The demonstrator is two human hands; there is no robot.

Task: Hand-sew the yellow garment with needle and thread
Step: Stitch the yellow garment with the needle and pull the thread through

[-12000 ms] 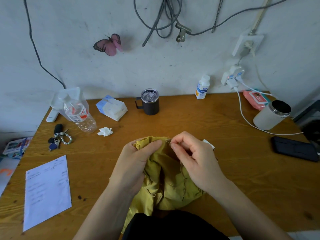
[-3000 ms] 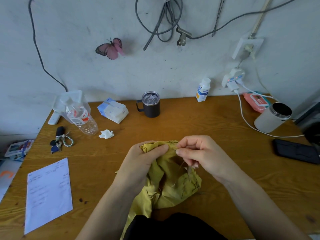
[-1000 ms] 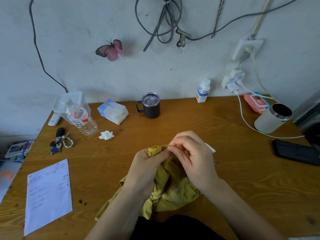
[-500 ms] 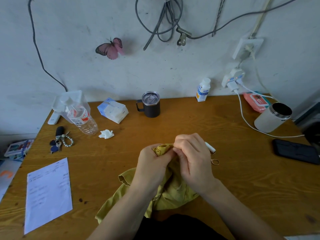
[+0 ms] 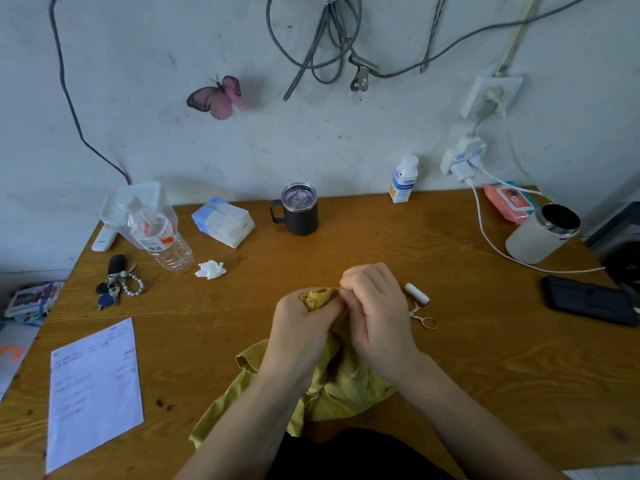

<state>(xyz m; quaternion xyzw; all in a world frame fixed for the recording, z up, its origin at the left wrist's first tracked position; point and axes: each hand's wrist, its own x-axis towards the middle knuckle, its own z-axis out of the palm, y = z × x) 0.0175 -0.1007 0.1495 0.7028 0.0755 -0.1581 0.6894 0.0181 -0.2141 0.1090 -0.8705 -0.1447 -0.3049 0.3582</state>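
Note:
The yellow garment (image 5: 339, 389) lies bunched at the near middle of the wooden table (image 5: 485, 358), one part trailing toward the front edge. My left hand (image 5: 304, 334) grips a raised fold of it near the top. My right hand (image 5: 377, 317) is curled against that same fold, fingertips pinched together where the needle would be; the needle itself is too small to make out. A pale thread loop shows on the cloth below my right wrist. A white thread spool (image 5: 417, 293) and small scissors (image 5: 423, 317) lie just right of my right hand.
A dark lidded mug (image 5: 298, 213), tissue pack (image 5: 223, 221), water bottle (image 5: 157, 233), keys (image 5: 116, 284) and crumpled tissue (image 5: 210, 269) sit behind and left. A paper sheet (image 5: 93, 389) lies near left. A white tumbler (image 5: 542, 233), charger cable (image 5: 491, 237) and black phone (image 5: 588, 299) are on the right.
My right hand has drawn back in against the fold, close to my left hand. The garment has spread out to the lower left on the table.

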